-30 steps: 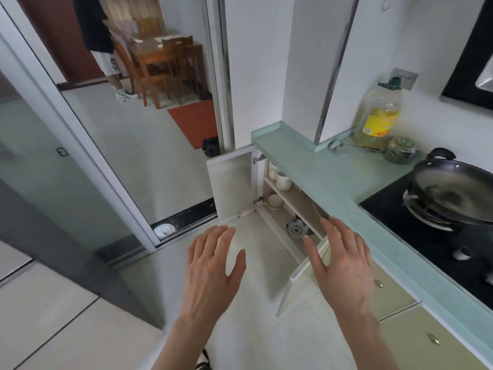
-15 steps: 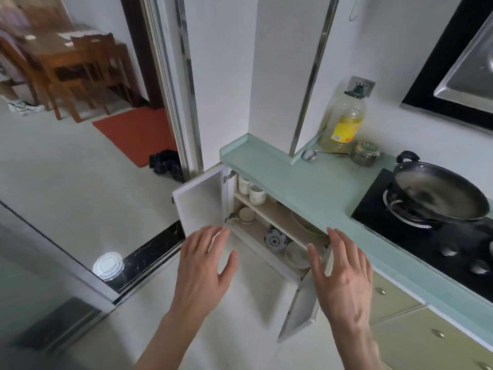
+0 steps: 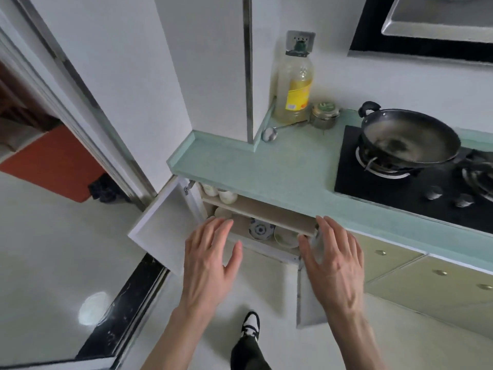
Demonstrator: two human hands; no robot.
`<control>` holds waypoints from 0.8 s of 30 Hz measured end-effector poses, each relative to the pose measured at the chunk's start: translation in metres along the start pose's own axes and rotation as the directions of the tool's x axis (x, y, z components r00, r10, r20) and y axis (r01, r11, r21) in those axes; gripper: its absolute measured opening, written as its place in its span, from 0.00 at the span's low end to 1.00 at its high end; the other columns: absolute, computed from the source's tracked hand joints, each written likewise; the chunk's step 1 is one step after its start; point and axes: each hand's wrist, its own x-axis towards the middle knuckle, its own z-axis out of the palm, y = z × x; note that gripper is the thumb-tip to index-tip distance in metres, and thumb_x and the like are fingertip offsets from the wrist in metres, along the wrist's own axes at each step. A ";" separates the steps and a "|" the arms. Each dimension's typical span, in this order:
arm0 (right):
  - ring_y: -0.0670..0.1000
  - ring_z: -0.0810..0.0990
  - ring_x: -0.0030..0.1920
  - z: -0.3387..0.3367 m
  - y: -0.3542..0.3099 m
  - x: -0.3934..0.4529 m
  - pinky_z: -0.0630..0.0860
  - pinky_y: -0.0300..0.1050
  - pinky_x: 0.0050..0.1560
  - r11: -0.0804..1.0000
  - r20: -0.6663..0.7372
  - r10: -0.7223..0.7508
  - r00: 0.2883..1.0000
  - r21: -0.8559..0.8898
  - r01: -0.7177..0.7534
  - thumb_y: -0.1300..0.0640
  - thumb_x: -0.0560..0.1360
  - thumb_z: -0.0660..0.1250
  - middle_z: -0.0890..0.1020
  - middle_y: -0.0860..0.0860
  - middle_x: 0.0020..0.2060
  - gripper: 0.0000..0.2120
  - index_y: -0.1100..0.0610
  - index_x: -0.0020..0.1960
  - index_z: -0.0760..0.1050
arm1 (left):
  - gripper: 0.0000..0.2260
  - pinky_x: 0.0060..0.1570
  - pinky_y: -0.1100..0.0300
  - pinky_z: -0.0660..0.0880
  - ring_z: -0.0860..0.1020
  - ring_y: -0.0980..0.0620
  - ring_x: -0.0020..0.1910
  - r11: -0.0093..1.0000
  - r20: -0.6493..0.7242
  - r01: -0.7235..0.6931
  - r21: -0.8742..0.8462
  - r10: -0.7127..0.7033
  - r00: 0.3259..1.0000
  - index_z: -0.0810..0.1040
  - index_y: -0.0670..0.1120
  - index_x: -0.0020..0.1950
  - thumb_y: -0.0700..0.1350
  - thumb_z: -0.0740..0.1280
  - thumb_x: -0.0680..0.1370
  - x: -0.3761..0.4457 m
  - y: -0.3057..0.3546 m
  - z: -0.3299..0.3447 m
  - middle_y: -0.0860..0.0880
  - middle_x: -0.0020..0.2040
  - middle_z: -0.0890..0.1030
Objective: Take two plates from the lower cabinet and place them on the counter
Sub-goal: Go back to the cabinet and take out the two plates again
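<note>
The lower cabinet point(image 3: 256, 209) stands with both doors swung wide under the pale green counter point(image 3: 288, 172). On its lower shelf a blue-patterned dish point(image 3: 260, 229) sits beside pale plates point(image 3: 286, 237), partly hidden by the shelf board above. White cups point(image 3: 226, 196) stand on the upper shelf. My left hand point(image 3: 210, 263) hovers in front of the cabinet's left side, fingers apart and holding nothing. My right hand point(image 3: 333, 260) hovers at the right side, fingers spread and empty, covering part of the right door point(image 3: 306, 311).
The left cabinet door point(image 3: 165, 228) juts toward the doorway. A black wok point(image 3: 408, 140) sits on the gas hob point(image 3: 400, 182). An oil bottle point(image 3: 294, 84), a small jar point(image 3: 324, 114) and a ladle point(image 3: 270, 133) stand at the counter's back. My shoe point(image 3: 250, 323) is below.
The view has drawn closer to the cabinet and tilted down. Both hands have moved forward to the cabinet's mouth, still spread and empty.
</note>
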 end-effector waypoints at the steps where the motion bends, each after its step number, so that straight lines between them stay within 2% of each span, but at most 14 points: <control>1: 0.57 0.77 0.66 0.011 -0.003 0.007 0.70 0.59 0.71 1.000 0.004 0.028 1.000 0.005 -0.028 0.42 0.80 0.63 0.79 0.53 0.67 0.25 0.57 0.70 0.75 | 0.18 0.66 0.50 0.72 0.75 0.47 0.68 1.000 0.008 -0.004 -0.002 0.004 1.000 0.78 0.44 0.69 0.50 0.66 0.82 0.011 -0.008 0.005 0.48 0.66 0.79; 4: 0.57 0.77 0.67 0.041 -0.013 0.030 0.70 0.57 0.70 0.995 0.005 0.095 0.995 0.032 -0.095 0.42 0.81 0.63 0.79 0.54 0.68 0.25 0.57 0.71 0.75 | 0.18 0.67 0.50 0.72 0.75 0.47 0.69 1.000 0.037 -0.005 0.000 0.005 0.999 0.78 0.44 0.69 0.51 0.65 0.82 0.045 -0.029 0.022 0.47 0.66 0.79; 11: 0.59 0.76 0.68 0.105 -0.025 0.065 0.72 0.60 0.69 0.991 0.070 0.128 0.989 0.016 -0.130 0.41 0.82 0.61 0.78 0.56 0.69 0.26 0.57 0.72 0.74 | 0.18 0.67 0.48 0.72 0.75 0.45 0.69 0.998 0.088 -0.067 -0.017 0.068 0.994 0.79 0.43 0.68 0.50 0.65 0.82 0.099 -0.075 0.065 0.46 0.66 0.79; 14: 0.58 0.77 0.68 0.131 -0.025 0.070 0.71 0.57 0.71 0.986 0.093 0.165 0.982 0.008 -0.167 0.41 0.83 0.61 0.79 0.55 0.68 0.25 0.58 0.71 0.74 | 0.18 0.68 0.47 0.71 0.75 0.45 0.69 0.997 0.110 -0.071 -0.034 0.074 0.991 0.79 0.42 0.68 0.50 0.65 0.82 0.110 -0.095 0.084 0.45 0.66 0.79; 19: 0.58 0.78 0.66 0.178 -0.020 0.061 0.75 0.59 0.66 0.977 0.156 0.213 0.965 -0.040 -0.209 0.41 0.82 0.62 0.79 0.54 0.67 0.24 0.56 0.71 0.74 | 0.18 0.69 0.49 0.70 0.75 0.44 0.69 0.993 0.139 -0.041 -0.108 0.056 0.989 0.78 0.42 0.69 0.50 0.64 0.83 0.115 -0.131 0.135 0.45 0.66 0.79; 24: 0.59 0.79 0.64 0.239 -0.001 0.037 0.75 0.57 0.65 0.965 0.140 0.250 0.958 -0.114 -0.236 0.41 0.81 0.62 0.79 0.54 0.67 0.25 0.56 0.70 0.74 | 0.18 0.68 0.49 0.71 0.75 0.45 0.69 0.986 0.165 -0.062 -0.155 0.088 0.982 0.78 0.43 0.69 0.50 0.64 0.83 0.108 -0.172 0.206 0.46 0.65 0.79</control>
